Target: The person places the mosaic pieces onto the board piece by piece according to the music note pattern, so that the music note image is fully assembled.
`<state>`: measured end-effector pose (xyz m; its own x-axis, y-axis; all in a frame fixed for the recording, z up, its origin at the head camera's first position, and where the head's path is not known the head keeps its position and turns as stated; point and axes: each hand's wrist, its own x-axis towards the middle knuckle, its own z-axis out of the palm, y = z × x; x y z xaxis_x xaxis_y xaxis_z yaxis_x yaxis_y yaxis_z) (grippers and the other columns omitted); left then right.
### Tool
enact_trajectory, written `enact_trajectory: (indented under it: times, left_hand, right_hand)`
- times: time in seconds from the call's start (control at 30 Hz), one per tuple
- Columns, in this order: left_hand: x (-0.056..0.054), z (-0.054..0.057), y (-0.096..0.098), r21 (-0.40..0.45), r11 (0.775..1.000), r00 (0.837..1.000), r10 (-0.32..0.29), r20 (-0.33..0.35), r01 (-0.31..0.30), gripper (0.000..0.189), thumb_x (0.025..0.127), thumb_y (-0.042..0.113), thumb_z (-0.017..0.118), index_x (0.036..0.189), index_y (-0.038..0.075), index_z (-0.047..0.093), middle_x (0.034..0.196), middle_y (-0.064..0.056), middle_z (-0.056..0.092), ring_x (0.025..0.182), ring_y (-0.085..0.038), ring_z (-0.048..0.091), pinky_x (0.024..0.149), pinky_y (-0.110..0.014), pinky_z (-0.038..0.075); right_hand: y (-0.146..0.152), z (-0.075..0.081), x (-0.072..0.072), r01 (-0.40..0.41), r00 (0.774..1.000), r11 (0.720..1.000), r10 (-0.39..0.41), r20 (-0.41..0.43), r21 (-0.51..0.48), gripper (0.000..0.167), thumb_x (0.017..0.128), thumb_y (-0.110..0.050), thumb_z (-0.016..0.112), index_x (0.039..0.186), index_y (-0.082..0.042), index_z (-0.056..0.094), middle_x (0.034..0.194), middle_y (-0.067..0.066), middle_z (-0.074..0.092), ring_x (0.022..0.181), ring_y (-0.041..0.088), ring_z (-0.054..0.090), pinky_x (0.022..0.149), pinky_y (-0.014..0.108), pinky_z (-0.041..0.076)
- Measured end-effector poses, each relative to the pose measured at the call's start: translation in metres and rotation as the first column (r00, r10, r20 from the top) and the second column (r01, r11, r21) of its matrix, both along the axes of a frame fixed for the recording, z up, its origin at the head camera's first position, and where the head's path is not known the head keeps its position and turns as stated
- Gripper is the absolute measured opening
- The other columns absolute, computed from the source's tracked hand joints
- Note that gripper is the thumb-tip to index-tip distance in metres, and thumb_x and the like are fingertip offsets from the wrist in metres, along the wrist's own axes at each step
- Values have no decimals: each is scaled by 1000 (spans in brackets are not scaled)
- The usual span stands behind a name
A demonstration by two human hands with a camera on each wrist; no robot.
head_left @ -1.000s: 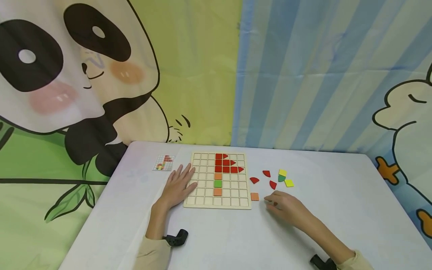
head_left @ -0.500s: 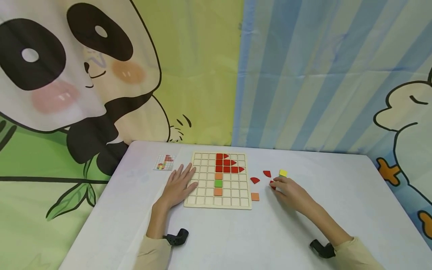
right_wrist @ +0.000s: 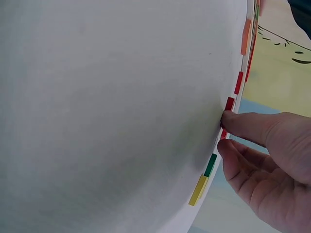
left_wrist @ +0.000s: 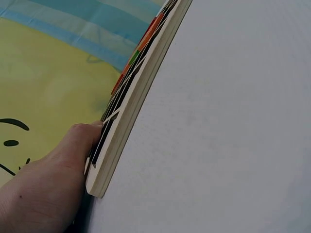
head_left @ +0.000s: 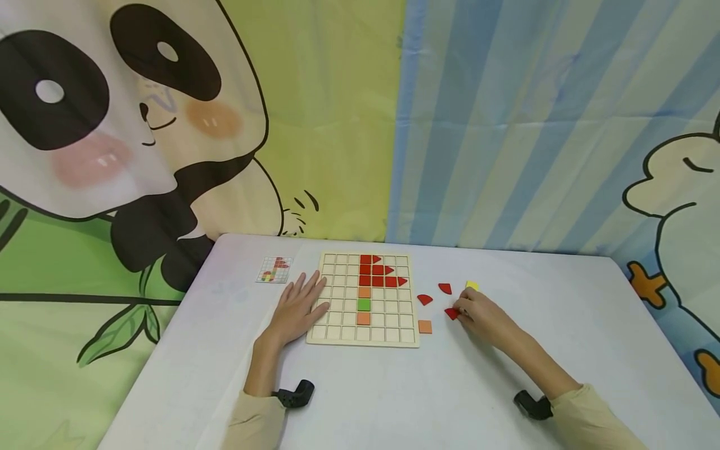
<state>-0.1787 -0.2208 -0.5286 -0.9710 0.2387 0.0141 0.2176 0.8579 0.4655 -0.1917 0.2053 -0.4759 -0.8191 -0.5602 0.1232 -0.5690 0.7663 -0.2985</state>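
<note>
A red fan-shaped piece (head_left: 451, 314) lies right of a gridded board (head_left: 390, 319), at the fingertips of a person's bent-fingered right hand (head_left: 486, 317); whether they pinch it or only touch it cannot be told. The left hand (head_left: 296, 311) rests spread on the board's left edge, gripping nothing. The step appears to be handling one loose red piece; the next move seems to call for a fine hold on its thin edge. The board carries six red squares (head_left: 365, 280), three red triangles (head_left: 388, 270), two orange squares (head_left: 364, 292) and one green square (head_left: 364, 304). Also loose on the white table (head_left: 371, 400): two other red fans (head_left: 445, 289), one orange tile (head_left: 424, 327), one dark green piece (right_wrist: 210, 165) and at least one yellow tile (head_left: 472, 285), partly hidden. One printed card (head_left: 274, 270) lies farther left.
</note>
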Motion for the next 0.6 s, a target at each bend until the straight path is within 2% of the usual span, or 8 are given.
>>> enact_trajectory:
  times: [0.1,0.2,0.3,0.43,0.53,0.6]
  left_hand:
    - [0,0,-1,-2,1000,1000,0,2,0,68,107,43,51,164,13,29,174,-7,17,162,-36,7,129,-60,5]
    - [0,1,-1,-4,1000,1000,2,3,-2,69,107,43,51,164,13,29,174,-7,17,162,-36,6,129,-60,5]
    - [0,0,-1,-5,1000,1000,5,4,-5,69,107,43,51,164,12,29,174,-7,17,162,-36,6,129,-60,5]
    - [1,0,0,1,1000,1000,4,9,-4,69,107,43,51,164,12,29,174,-8,17,162,-37,6,129,-60,5]
    - [1,1,1,7,1000,1000,6,11,-6,69,107,43,51,164,12,29,174,-8,17,162,-36,6,129,-60,5]
    - [1,2,1,12,1000,1000,6,12,-6,69,107,43,52,164,12,29,174,-7,17,162,-36,6,129,-60,5]
  right_hand:
    - [-1,2,-1,-7,1000,1000,7,6,22,26,83,4,82,107,-1,73,95,6,64,80,16,61,71,28,59]
    - [-3,2,-1,-47,999,998,47,5,46,32,83,2,82,113,-2,73,92,4,64,76,12,58,67,24,56]
    - [-4,1,-1,-80,997,995,80,13,65,27,85,-2,82,111,0,76,88,2,63,72,9,53,63,20,51]
    - [-6,0,-1,-50,995,995,42,93,88,28,88,-13,82,110,3,74,84,-1,58,71,7,47,60,18,44]
    - [-6,0,0,-32,992,997,22,125,77,41,88,-16,83,123,1,71,91,0,59,72,7,48,60,19,44]
    - [-5,1,1,-67,992,996,61,107,55,40,88,-13,83,125,-1,71,100,4,64,76,10,56,65,20,52]
